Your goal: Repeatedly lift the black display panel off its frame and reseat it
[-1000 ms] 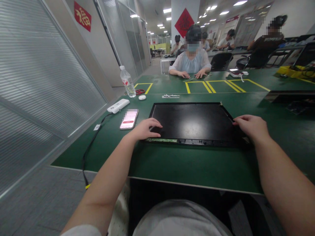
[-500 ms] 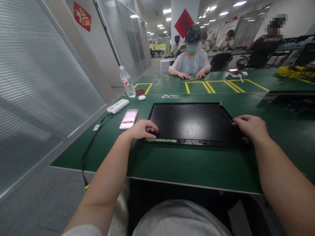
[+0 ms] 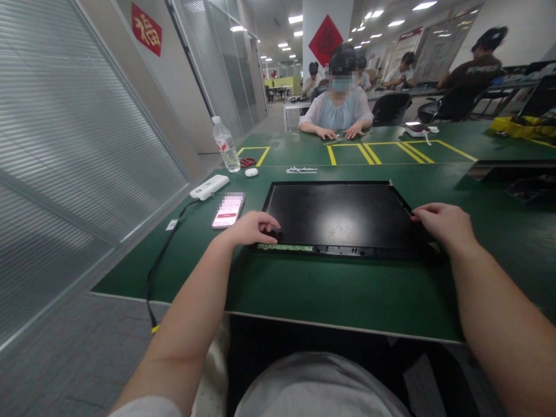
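A flat black screen panel (image 3: 334, 214) in a thin black frame lies on the green table in front of me. Along its near edge runs a narrow green circuit board (image 3: 286, 248). My left hand (image 3: 256, 227) is curled round the panel's left near corner, thumb by the circuit board and fingers over the rim; a small dark spot shows beside its fingertips, too unclear to name. On the opposite side, my right hand (image 3: 445, 225) grips the right edge of the frame between thumb and fingers. Its lower fingers are partly hidden.
Left of the panel are a phone (image 3: 229, 209), a white power strip (image 3: 209, 187) with a black cord, a white earbud case (image 3: 251, 172), a water bottle (image 3: 226, 145) and red scissors (image 3: 247, 163). Small white strips (image 3: 301, 170) lie beyond. A person (image 3: 341, 110) sits opposite.
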`<action>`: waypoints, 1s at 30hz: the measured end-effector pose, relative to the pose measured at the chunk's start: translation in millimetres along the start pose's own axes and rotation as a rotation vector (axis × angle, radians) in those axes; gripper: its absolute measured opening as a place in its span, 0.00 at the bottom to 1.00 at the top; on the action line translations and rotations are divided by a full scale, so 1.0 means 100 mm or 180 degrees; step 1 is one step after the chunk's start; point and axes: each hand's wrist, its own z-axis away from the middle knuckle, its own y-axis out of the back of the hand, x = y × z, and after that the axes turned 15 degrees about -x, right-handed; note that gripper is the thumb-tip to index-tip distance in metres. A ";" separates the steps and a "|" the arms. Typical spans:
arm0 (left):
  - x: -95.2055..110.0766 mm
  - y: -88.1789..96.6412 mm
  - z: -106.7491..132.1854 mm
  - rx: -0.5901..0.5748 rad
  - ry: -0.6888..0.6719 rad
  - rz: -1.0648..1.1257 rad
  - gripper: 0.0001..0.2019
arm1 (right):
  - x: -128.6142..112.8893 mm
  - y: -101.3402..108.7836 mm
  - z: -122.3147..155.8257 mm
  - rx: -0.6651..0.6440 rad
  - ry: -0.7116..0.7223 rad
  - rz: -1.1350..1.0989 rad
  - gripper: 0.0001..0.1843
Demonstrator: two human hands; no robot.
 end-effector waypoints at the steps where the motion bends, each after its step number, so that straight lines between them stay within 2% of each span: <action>1: 0.00 0.00 0.00 0.0011 -0.0003 0.0020 0.23 | 0.01 -0.01 -0.01 0.0016 0.0016 -0.0010 0.09; 17: 0.03 0.00 0.01 0.0070 -0.0069 -0.0066 0.21 | -0.01 0.00 0.02 -0.0068 -0.0067 0.0053 0.10; 30: 0.00 0.02 -0.01 -0.0107 -0.0052 -0.0069 0.24 | -0.01 -0.01 0.00 -0.0064 -0.0106 0.0071 0.11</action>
